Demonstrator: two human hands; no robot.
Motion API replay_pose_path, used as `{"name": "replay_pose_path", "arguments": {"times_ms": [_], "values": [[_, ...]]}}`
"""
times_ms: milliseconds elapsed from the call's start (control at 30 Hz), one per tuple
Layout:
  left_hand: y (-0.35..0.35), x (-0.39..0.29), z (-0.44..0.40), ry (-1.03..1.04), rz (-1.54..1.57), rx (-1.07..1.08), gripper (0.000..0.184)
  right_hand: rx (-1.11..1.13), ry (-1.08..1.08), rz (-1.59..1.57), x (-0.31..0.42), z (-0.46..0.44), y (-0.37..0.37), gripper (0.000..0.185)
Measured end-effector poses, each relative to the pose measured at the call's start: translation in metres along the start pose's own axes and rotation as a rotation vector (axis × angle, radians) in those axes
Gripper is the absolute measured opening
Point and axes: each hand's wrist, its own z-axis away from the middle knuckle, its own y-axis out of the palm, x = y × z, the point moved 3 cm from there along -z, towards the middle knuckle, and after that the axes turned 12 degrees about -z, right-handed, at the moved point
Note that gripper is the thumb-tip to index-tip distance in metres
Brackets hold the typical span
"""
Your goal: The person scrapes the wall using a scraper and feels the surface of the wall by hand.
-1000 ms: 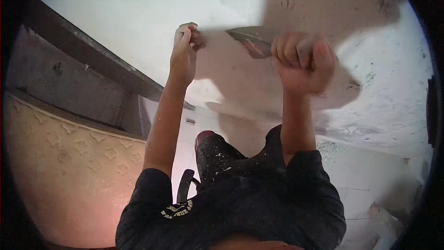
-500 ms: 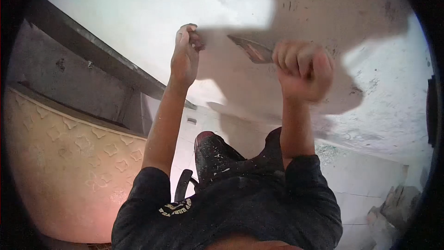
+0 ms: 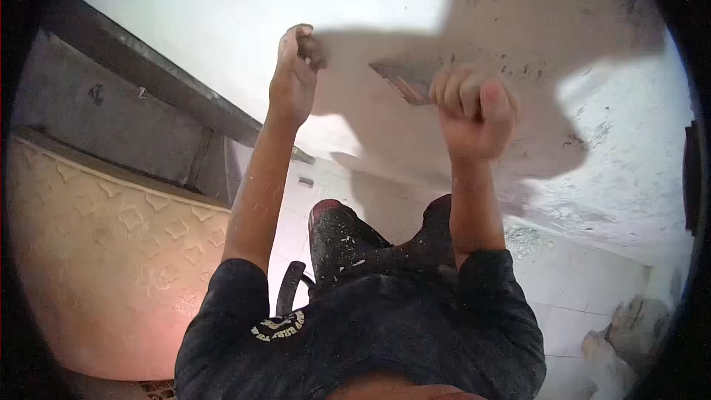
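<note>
My right hand point(image 3: 475, 112) is closed around the handle of a putty knife point(image 3: 404, 83). Its wide, stained blade points left, close to the wall point(image 3: 370, 0); whether the edge touches is unclear. To the left, my left hand point(image 3: 294, 78) is raised near the same wall, its fingers loosely bent and apart, partly in shadow. I see nothing held in it. Shadows of my arms and body fall across the pale, dark-flecked wall surface between and around both hands.
A dark recessed ledge point(image 3: 148, 67) runs along the left, above a tan panel point(image 3: 133, 252) with raised shapes. White floor tiles point(image 3: 563, 318) lie below, with pale debris point(image 3: 522, 241) along the wall's foot. A greyish bundle point(image 3: 637, 330) sits at the lower right.
My right hand has shifted slightly left with the putty knife, its blade now tilted a little more downward. My left hand has moved slightly up and left.
</note>
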Motion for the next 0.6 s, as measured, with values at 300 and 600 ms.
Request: {"name": "replay_pose_path", "arguments": {"times_ms": [300, 600], "values": [[0.001, -0.001, -0.012, 0.05, -0.036, 0.009, 0.039, 0.003, -0.002, 0.024, 0.007, 0.013, 0.036, 0.031], [0.005, 0.001, -0.009, 0.094, -0.01, 0.018, 0.041, -0.036, 0.033, 0.019, 0.043, 0.056, 0.055, 0.027]]}}
